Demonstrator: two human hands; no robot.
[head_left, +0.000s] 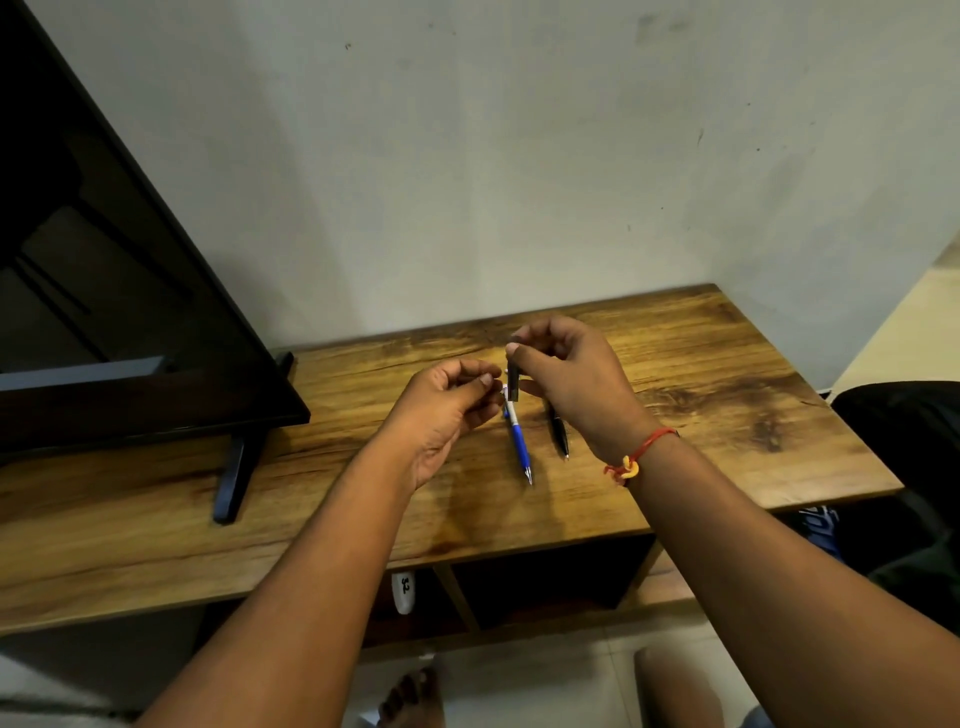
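Note:
A blue and white pen (519, 444) lies on the wooden table (727, 415), tip toward me. Just right of it lies a black pen (559, 436), partly hidden under my right hand (576, 384). That hand pinches a small dark piece (514, 383), perhaps a pen cap, upright between thumb and forefinger above the blue pen's rear end. My left hand (447, 410) hovers just left of the piece, fingers curled with thumb and forefinger tips close together; whether it holds anything is hidden.
A black flat screen (130, 312) on slim feet stands on the table's left part. A pale wall (519, 156) rises right behind the table. Open shelf compartments (545, 582) sit under the tabletop. A dark bag (904, 467) is at the right.

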